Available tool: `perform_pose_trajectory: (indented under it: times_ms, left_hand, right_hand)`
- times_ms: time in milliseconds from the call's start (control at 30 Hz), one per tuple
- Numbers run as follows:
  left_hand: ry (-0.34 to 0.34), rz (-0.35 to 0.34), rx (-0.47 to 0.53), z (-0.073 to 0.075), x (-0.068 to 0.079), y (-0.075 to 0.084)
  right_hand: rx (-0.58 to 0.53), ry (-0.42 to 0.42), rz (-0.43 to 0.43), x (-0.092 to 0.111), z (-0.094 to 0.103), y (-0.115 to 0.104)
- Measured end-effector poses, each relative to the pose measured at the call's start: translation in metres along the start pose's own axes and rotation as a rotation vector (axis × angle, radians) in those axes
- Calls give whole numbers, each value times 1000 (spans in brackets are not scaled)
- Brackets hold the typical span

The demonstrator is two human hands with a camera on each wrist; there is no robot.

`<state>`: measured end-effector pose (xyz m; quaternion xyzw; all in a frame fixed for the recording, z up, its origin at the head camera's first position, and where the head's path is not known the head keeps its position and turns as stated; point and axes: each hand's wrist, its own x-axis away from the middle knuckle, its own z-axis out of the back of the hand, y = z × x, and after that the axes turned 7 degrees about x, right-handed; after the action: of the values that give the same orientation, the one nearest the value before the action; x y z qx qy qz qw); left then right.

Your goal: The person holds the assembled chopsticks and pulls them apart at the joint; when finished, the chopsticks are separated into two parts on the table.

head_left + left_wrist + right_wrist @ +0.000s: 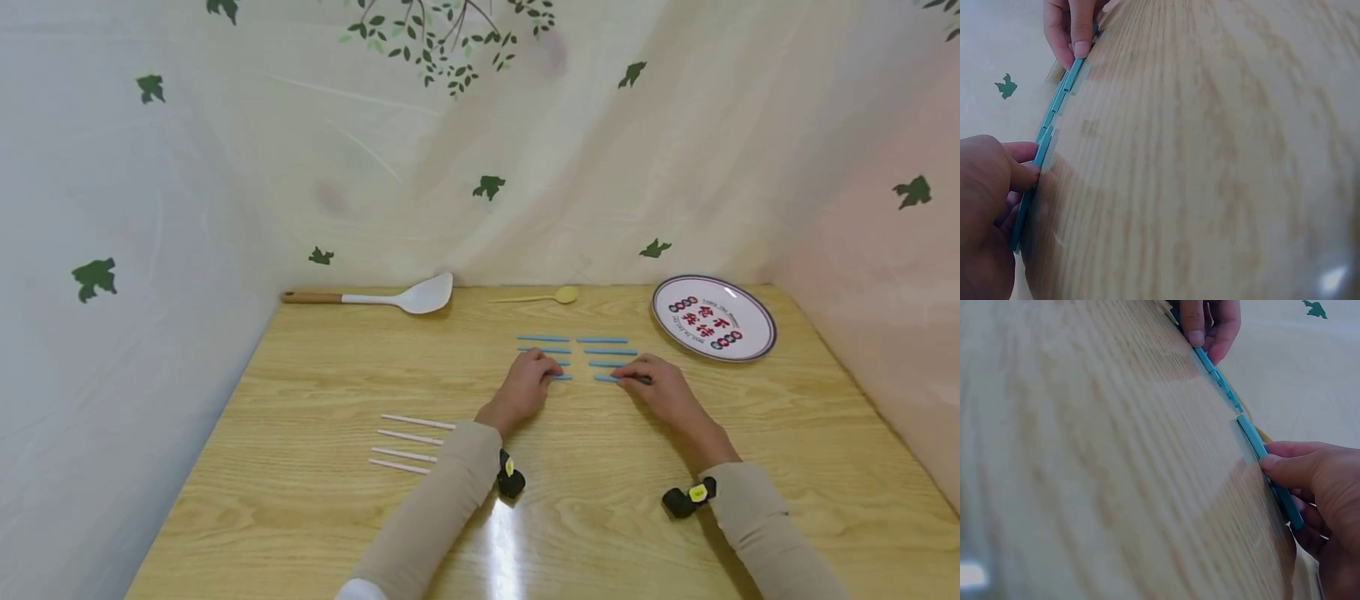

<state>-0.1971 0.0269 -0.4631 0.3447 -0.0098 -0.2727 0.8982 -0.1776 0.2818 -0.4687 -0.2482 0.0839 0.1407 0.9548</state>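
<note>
At the near end of two blue columns, the nearest left blue stick (pixel 564 377) is pinched between curled fingers and thumb of the left hand (pixel 521 387), by which its outer part is hidden in the head view. The nearest right blue stick (pixel 604 378) is pinched likewise by the right hand (pixel 663 390). Whether either touches the table (pixel 585 517) cannot be told. Both hands are cut off in the wrist views. The right ends of the lower pale sticks (pixel 403 455) are hidden by the left sleeve (pixel 442 508).
</note>
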Motion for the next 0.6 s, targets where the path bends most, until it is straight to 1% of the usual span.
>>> perform_pose_trajectory:
  times_ms: [133,333,500,600]
  left_hand:
    - [-4,2,-4,0,0,0]
    - [-10,10,-23,-1,0,0]
    - [-6,-6,-42,-1,0,-1]
    - [9,-27,-47,3,2,-1]
  right_hand:
    - [-5,4,-5,1,1,-2]
    - [1,21,9,0,2,-5]
    - [7,18,11,0,2,-5]
    - [5,4,1,0,2,-5]
